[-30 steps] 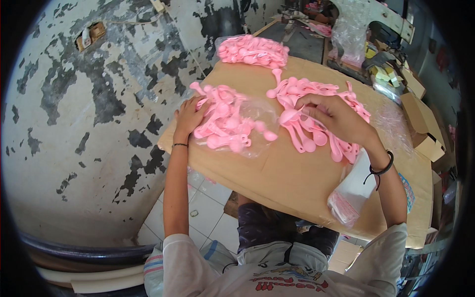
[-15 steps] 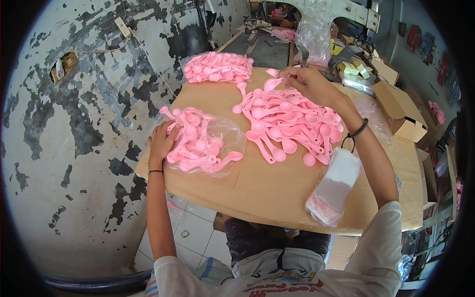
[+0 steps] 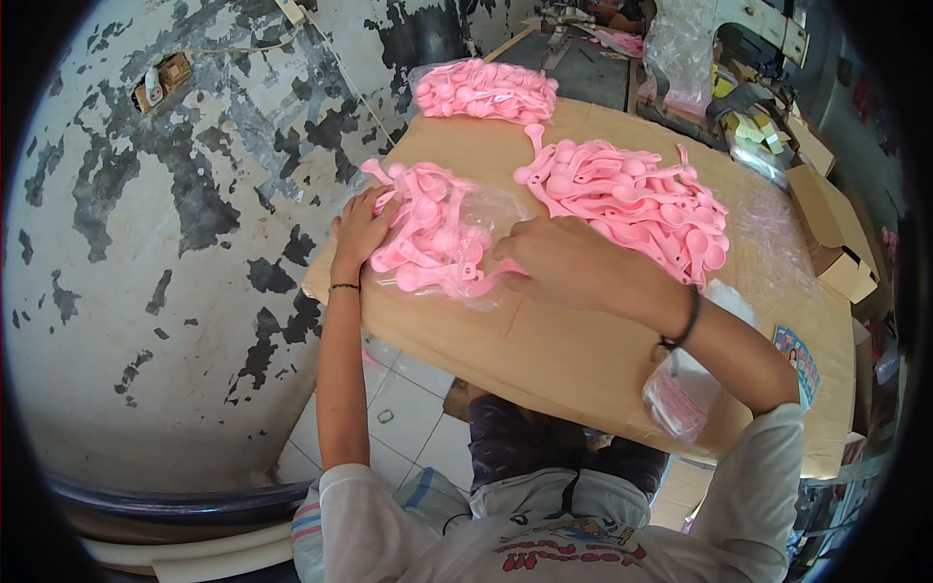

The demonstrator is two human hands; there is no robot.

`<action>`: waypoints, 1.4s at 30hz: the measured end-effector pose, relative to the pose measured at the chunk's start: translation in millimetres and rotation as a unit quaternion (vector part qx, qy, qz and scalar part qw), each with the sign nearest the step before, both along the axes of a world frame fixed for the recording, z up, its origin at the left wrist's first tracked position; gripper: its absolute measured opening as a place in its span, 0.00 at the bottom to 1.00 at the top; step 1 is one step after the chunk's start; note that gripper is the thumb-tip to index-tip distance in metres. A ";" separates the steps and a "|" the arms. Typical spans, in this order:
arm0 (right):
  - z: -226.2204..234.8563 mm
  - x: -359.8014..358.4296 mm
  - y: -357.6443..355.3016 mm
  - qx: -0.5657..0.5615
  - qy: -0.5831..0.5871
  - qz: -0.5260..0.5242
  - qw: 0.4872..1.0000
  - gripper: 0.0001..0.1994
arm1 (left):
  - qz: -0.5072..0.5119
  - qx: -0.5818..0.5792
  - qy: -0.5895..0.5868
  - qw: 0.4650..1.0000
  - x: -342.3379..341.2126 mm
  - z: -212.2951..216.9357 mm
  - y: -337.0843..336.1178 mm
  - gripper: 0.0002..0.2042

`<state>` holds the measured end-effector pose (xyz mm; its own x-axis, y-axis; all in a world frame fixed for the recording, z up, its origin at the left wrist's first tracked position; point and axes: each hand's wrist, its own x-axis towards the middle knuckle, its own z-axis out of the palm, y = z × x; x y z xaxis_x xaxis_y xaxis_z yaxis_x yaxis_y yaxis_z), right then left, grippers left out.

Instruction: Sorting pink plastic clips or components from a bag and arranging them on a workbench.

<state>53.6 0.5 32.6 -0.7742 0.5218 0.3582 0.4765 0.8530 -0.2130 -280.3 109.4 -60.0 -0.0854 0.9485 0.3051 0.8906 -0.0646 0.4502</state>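
A clear plastic bag [image 3: 494,207] with several pink measuring spoons [image 3: 428,219] in it lies on the left of the paper-covered table. My left hand [image 3: 362,231] is at its left side, fingers curled over the bag's edge and the spoons there. My right hand [image 3: 559,257] is at the bag's right side, fingers pinched on a pink measuring spoon [image 3: 486,283] that points left into the bag. Its fingertips are partly hidden by the back of the hand. Beyond my right hand lies a loose pile of pink measuring spoons [image 3: 632,189].
A filled bag of pink spoons [image 3: 486,90] lies at the table's far edge. A stack of clear plastic bags [image 3: 677,403] sits under my right forearm. Crumpled plastic [image 3: 773,223] and an open cardboard box [image 3: 831,233] are at the right. A peeling wall [image 3: 175,321] stands on the left.
My right hand has come from the far side of the loose pile to the bag on the left, with a spoon in its fingers. My left hand stays at the bag. The whole view has shifted.
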 end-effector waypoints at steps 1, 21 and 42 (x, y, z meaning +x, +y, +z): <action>-10.1 -12.8 6.0 -0.003 -0.067 -0.034 0.997 0.12 | -0.005 0.001 -0.007 1.000 0.6 -3.7 1.9 0.29; 32.1 34.1 26.0 0.020 -0.092 -0.141 0.985 0.10 | 0.015 -0.012 -0.002 1.000 -1.7 -4.7 -5.0 0.31; -12.2 -62.2 60.2 -0.158 -0.131 -0.125 0.971 0.12 | 0.012 -0.014 -0.002 1.000 -5.8 -5.9 -2.2 0.30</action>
<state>-8.5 60.6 20.4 -0.6526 0.7566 -0.0422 0.7327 0.6158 -0.2899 -286.1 107.2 -65.9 -0.1102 0.9544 0.2773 0.8898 -0.0295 0.4554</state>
